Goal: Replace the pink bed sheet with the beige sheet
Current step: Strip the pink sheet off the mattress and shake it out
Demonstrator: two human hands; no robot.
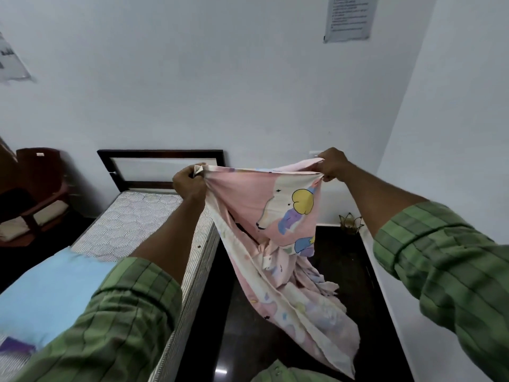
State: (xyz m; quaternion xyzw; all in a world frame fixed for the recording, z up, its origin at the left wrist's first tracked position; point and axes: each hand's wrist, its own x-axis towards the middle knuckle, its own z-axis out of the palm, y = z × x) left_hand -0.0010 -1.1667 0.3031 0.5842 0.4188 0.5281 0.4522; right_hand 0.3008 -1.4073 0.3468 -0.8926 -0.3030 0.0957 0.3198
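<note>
Fingers [192,175] of the left hand [188,183] are curling tight round one bunched corner of the pink cartoon-printed cotton bed sheet [278,213], and the fingers of the right hand [332,165] are pinching the sheet's other top corner, so both hands are clamped on cloth and holding it up in the air.

Taking the bed as landmark: the white painted wall [248,92] is standing behind the head of the bed and turning a corner to the right of it. The bed itself, a single bed with a bare quilted mattress in white with grey stitching [132,224], is lying to the left of the person, its dark wooden headboard frame [162,168] touching the wall. The pink sheet is hanging just beside the bed's right edge, off the mattress altogether, stretched between the two hands at the top and trailing down in folds over the dark glossy floor [248,312]. Both forearms are reaching out of rolled green checked sleeves [132,312], the left one crossing above the mattress's right edge. A pale blue cloth [52,290] is lying on the near end of the mattress. A dark brown wooden chair [41,188] is standing left of the bed, with folded cream-coloured cloth [16,227] resting on it. A grey printed notice [349,16] is hanging on the wall high above and right of the bed. A small gold crown-shaped ornament [351,223] is sitting on the floor by the wall, right of the bed.
</note>
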